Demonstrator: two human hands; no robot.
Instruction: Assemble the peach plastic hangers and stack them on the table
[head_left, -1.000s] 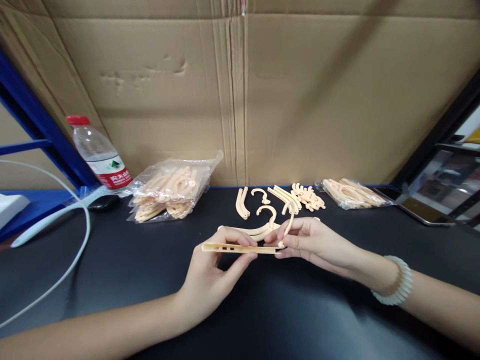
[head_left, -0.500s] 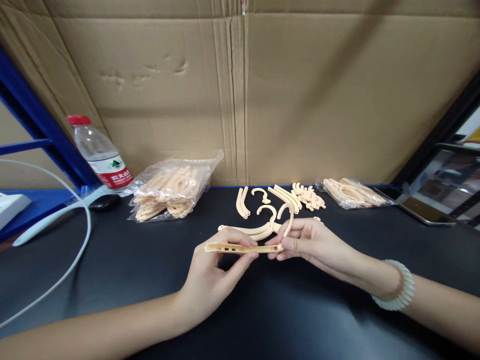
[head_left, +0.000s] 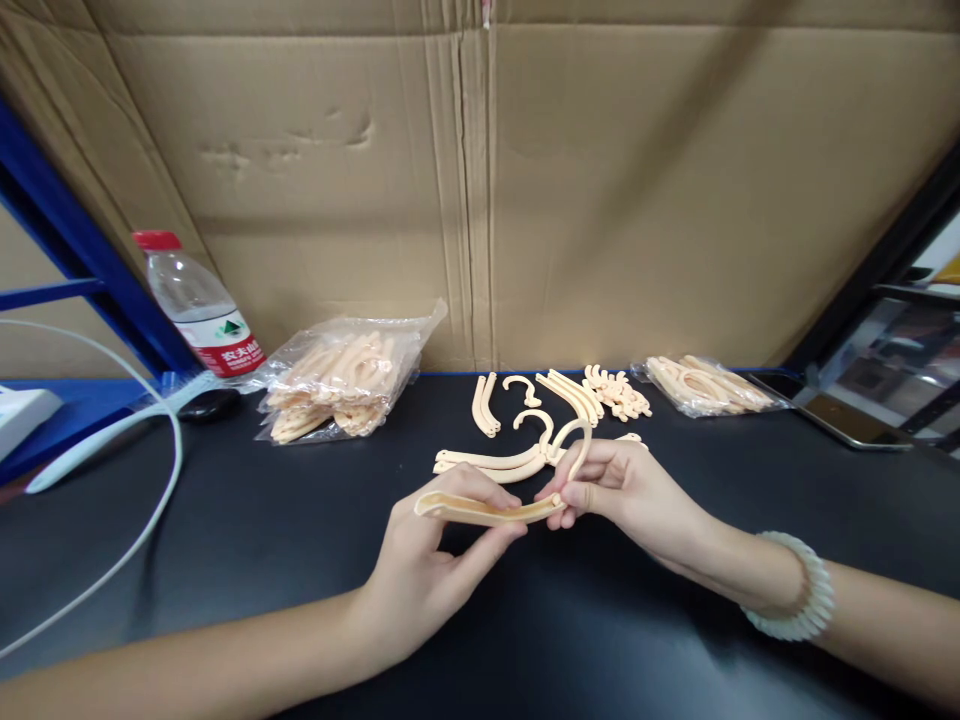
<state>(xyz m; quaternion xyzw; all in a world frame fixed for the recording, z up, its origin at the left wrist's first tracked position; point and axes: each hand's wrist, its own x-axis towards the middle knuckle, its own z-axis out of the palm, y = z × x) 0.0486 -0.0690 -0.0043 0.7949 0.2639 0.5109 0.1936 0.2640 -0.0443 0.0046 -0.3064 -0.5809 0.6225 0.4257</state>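
My left hand (head_left: 442,545) pinches a curved, cream hanger arm (head_left: 480,512) between thumb and fingers, its hollow side partly facing me. At the arm's right end my right hand (head_left: 619,485) grips a cream hanger hook (head_left: 584,440), whose curve rises above the fingers. Hook and arm meet at the fingertips; whether they are locked together I cannot tell. Just behind my hands lie hanger pieces with a hook (head_left: 536,420) and long curved arms (head_left: 487,464), partly covered by my right hand.
Farther back are a pair of arms (head_left: 485,405), a loose hook (head_left: 523,388), more arms (head_left: 571,396) and a pile of small hooks (head_left: 619,393). Bagged parts (head_left: 341,380) sit left, another bag (head_left: 709,385) right, near a phone (head_left: 847,418). A bottle (head_left: 206,310) and white cable (head_left: 178,450) are left.
The hanger arm has tilted, its right end now slightly higher than its middle and its hollow side turned. The hook has turned a little and sits slightly lower. Both hands keep their hold.
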